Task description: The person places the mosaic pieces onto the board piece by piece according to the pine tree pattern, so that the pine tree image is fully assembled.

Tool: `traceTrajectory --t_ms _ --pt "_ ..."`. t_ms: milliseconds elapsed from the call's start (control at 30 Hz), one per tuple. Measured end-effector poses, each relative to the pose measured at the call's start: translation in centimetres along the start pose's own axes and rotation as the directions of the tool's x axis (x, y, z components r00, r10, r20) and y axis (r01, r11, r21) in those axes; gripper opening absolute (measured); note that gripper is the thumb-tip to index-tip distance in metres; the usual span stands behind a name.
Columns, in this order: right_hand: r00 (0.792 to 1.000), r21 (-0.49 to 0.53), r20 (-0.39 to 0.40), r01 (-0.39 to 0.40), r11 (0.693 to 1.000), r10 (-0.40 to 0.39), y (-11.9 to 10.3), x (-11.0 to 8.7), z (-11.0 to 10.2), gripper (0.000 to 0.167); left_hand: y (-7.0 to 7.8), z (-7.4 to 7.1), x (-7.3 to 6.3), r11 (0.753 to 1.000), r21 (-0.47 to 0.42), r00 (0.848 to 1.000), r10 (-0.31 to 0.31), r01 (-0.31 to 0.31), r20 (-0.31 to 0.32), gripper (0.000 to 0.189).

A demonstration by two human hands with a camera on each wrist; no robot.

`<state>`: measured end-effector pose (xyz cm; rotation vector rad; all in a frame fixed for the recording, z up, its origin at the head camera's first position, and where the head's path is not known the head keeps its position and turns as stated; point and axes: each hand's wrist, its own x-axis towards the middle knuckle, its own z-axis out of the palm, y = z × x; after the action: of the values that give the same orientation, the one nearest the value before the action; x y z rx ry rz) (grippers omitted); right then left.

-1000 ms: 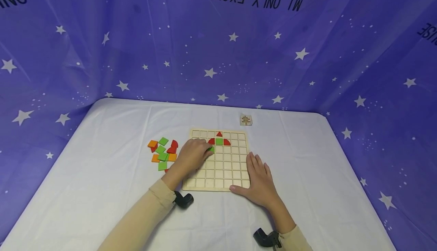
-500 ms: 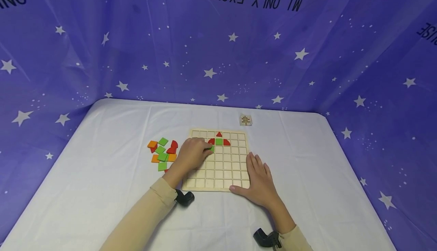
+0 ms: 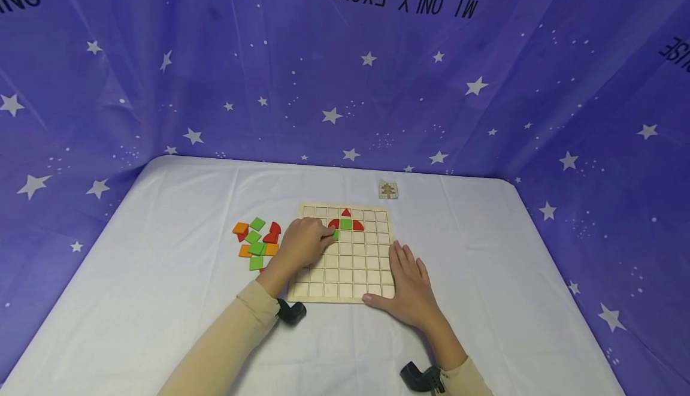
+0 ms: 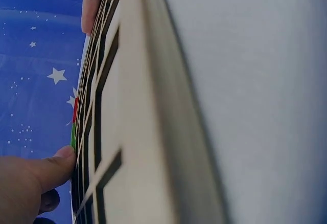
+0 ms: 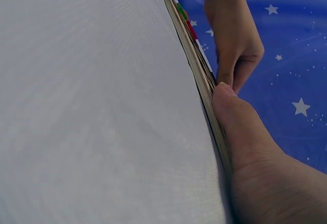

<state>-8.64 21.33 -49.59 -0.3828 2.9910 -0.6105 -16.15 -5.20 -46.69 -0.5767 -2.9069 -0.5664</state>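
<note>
A wooden grid board [image 3: 353,262] lies on the white table. Near its far side a red triangle [image 3: 346,212] sits above a green square tile [image 3: 346,224], with a red quarter-circle [image 3: 358,225] to its right and another, partly covered, to its left. My left hand [image 3: 303,243] pinches a second green tile [image 3: 335,235] over the cell below that left red piece; fingers hide most of it. In the left wrist view my left thumb [image 4: 61,157] presses close to the board's face. My right hand [image 3: 412,288] rests along the board's near right corner, fingers straight, thumb [image 5: 235,114] on the front edge.
Loose green [image 3: 256,224], orange [image 3: 241,227] and red [image 3: 275,228] tiles lie in a pile left of the board, some overlapping. A small pattern card [image 3: 388,190] lies behind the board. A purple starry curtain [image 3: 291,72] encloses the table's back and sides.
The left wrist has shifted very slightly right and forward, with its fingers still on the green tile. The right hand and the board have stayed in place.
</note>
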Motion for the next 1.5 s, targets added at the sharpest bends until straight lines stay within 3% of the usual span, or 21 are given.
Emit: traceTrajectory --t_ms 267,533,733,867,1033,1267,1400,1500 --pt "1.0 0.002 -0.004 0.008 1.0 -0.008 0.0 0.0 0.0 0.131 -0.2 0.1 0.0 0.999 -0.041 0.999 -0.02 0.022 0.029 0.019" --pt "1.0 0.003 0.005 0.002 1.0 -0.002 0.1 0.0 0.1 0.132 -0.3 0.2 0.0 0.997 -0.072 1.0 -0.017 0.017 0.0 0.017" --pt "1.0 0.001 0.008 0.001 1.0 -0.001 0.1 0.0 0.1 0.132 -0.5 0.0 -0.3 0.996 -0.086 0.999 -0.033 0.035 0.018 0.032" --pt "1.0 0.002 0.001 0.002 1.0 -0.002 0.1 0.0 0.1 0.132 -0.5 -0.3 -0.9 0.995 -0.094 0.999 -0.031 0.032 0.012 0.043" --pt "1.0 0.003 -0.005 0.003 1.0 -0.003 0.1 0.1 0.2 0.132 -0.9 -1.1 -2.5 0.987 -0.15 0.998 -0.055 0.052 -0.017 0.043" --pt "1.0 0.001 0.003 -0.005 1.0 0.005 0.1 0.1 0.4 0.133 -3.6 -3.4 -5.4 0.972 -0.221 0.989 -0.104 0.079 -0.105 0.045" --pt "1.0 0.008 0.005 -0.007 1.0 0.007 0.1 0.1 0.3 0.133 -5.9 -4.8 -6.8 0.967 -0.207 0.977 -0.176 0.15 -0.118 0.046" --pt "1.0 0.01 0.005 -0.006 1.0 0.006 0.0 0.1 0.3 0.133 -7.9 -5.4 -7.7 0.959 -0.185 0.96 -0.242 0.214 -0.144 0.045"
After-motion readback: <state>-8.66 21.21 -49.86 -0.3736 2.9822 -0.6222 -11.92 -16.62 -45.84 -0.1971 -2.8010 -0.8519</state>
